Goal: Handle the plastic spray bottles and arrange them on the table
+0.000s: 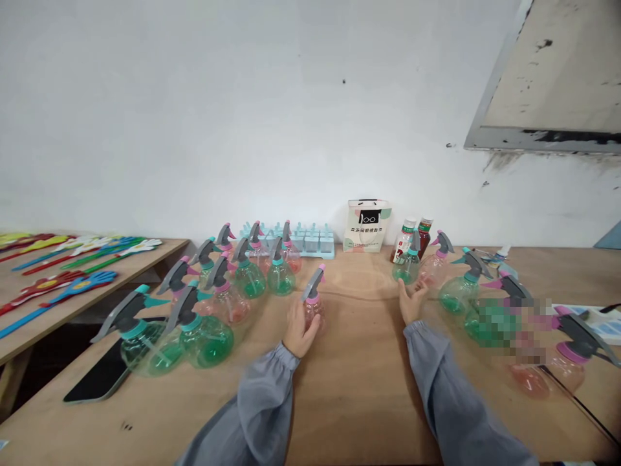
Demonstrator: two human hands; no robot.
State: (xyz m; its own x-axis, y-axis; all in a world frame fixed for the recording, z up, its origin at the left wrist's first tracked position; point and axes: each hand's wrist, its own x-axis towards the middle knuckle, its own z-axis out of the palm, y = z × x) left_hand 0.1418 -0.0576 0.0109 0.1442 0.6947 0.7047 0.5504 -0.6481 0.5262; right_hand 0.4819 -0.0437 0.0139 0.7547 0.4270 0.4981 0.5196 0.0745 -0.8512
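My left hand [301, 329] is closed around a round pink spray bottle [314, 309] with a grey and pink nozzle, standing upright near the middle of the wooden table [349, 388]. My right hand [412, 299], fingers apart, is beside a green spray bottle [406, 268] and a pink spray bottle [434, 265]; whether it touches either one is unclear. Several green and pink spray bottles [206, 340] are grouped to the left. On the right, more bottles [458, 292] form a row running towards me, partly blurred.
Behind the left group are light-blue moulds [317, 243]. A paper bag [366, 226] and two sauce bottles [423, 238] stand near the wall. A black phone [99, 375] lies front left. Colourful hand-shaped sticks [80, 288] cover another table. A thin black rod [579, 404] lies right.
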